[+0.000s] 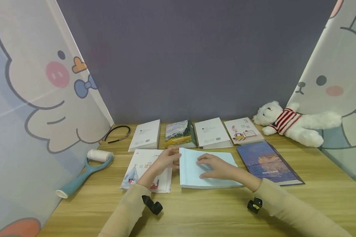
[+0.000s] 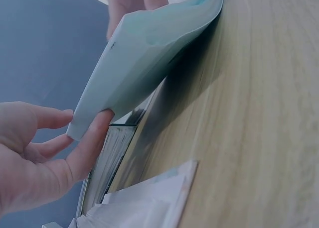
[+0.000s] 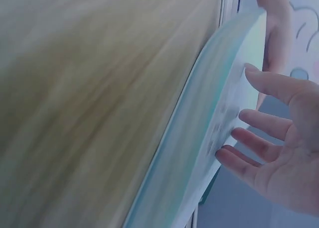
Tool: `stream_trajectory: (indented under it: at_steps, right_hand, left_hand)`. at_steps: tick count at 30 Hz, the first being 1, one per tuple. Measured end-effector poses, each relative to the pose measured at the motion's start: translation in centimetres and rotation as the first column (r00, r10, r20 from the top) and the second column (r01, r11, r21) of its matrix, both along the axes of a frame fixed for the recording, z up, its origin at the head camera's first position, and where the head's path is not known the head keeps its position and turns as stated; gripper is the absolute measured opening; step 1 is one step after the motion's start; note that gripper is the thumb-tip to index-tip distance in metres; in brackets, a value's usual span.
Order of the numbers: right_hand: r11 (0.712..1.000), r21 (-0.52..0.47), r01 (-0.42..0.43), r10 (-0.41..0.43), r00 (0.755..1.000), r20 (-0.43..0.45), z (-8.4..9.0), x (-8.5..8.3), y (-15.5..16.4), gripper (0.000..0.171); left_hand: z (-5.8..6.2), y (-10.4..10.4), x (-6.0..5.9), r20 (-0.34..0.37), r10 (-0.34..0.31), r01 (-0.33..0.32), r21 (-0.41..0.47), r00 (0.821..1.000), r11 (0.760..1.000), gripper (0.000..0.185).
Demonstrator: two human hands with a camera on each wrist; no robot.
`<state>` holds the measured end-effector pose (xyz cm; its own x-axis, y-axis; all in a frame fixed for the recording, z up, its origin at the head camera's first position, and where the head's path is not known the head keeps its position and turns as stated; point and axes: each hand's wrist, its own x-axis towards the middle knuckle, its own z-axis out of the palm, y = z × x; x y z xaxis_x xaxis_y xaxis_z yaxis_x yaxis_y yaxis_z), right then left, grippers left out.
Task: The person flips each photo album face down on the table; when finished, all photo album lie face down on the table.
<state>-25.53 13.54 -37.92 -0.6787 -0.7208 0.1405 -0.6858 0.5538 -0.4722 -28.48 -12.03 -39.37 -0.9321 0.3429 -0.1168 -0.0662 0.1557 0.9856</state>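
Light blue booklet (image 1: 195, 168) — lies at the centre of the head view on the wooden surface (image 1: 314, 197), its left corner lifted. Left hand (image 1: 166, 160) at the booklet's left edge; in the left wrist view its thumb (image 2: 92, 141) props the raised corner of the booklet (image 2: 144, 58), the other fingers straight and spread. Right hand (image 1: 218, 167) rests flat on the cover, fingers straight; in the right wrist view the fingertips (image 3: 234, 158) touch the cover of the booklet (image 3: 219, 118).

Around it:
- White booklet with a tent drawing (image 1: 142, 168), just left of the blue one, partly under the left forearm.
- Dark blue photo album (image 1: 267, 161), just right.
- Row behind — white book (image 1: 145, 135), book with a painted landscape cover (image 1: 179, 133), white book (image 1: 212, 131), book with furniture drawings (image 1: 243, 130).
- White plush bear in a red-striped jumper (image 1: 290, 123), right of the frame.
- Lint roller with blue handle (image 1: 86, 171), left of the frame; black headband (image 1: 117, 134) behind it.
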Motion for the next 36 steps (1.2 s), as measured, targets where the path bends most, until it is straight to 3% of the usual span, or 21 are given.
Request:
stream_trajectory:
  at_steps: [3,10,21,25,30,36]
  right_hand:
    - [1.0,0.004,-0.005,0.005,1.0,-0.005,0.2,0.3,-1.2,0.055]
    - [0.995,0.051,0.086,-0.087,0.996,0.013,0.7,1.5,-3.0,0.075]
    - [0.988,0.072,0.135,-0.127,0.987,-0.102,0.4,3.2,-5.1,0.109]
    - [0.982,0.111,0.153,-0.129,0.971,-0.203,0.3,3.5,-5.8,0.115]
    - [0.973,0.135,0.187,-0.14,0.943,-0.302,0.5,3.8,-6.3,0.114]
    - [0.957,0.071,0.281,-0.242,0.91,-0.336,1.3,3.8,-6.8,0.102]
  left_hand:
    - [0.2,0.0,0.2,-0.008,0.002,-0.002,0.001,1.0,1.0,0.053]
    - [0.6,0.0,0.3,-0.02,-0.004,0.004,0.021,1.0,1.0,0.051]
    - [0.5,0.1,0.0,0.033,0.053,-0.056,0.107,0.998,0.993,0.047]
    - [0.6,0.1,0.0,0.047,0.075,-0.08,0.114,0.996,0.99,0.048]
    - [0.5,0.1,-0.3,0.063,0.099,-0.106,0.134,0.993,0.985,0.047]
    - [0.5,0.3,-0.6,0.065,0.099,-0.109,0.187,0.993,0.976,0.044]
